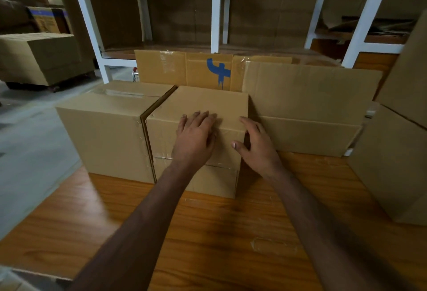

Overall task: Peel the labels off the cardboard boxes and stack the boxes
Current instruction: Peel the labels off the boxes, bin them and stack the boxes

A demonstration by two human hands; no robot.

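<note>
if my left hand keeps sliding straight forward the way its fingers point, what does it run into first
Probably the upright cardboard panel with the blue mark. The left hand lies flat over the middle box, fingers pointing away across its bare top. Depth behind the box is unclear.

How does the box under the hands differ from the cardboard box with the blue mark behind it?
The middle box stands closed on the wooden table, plain on the faces shown; the marked box behind it carries a blue painted mark and glossy tape patches. The middle box has the left hand flat over its front top edge and the right hand at its right corner; the marked box is untouched. Both are tan corrugated cardboard.
</note>
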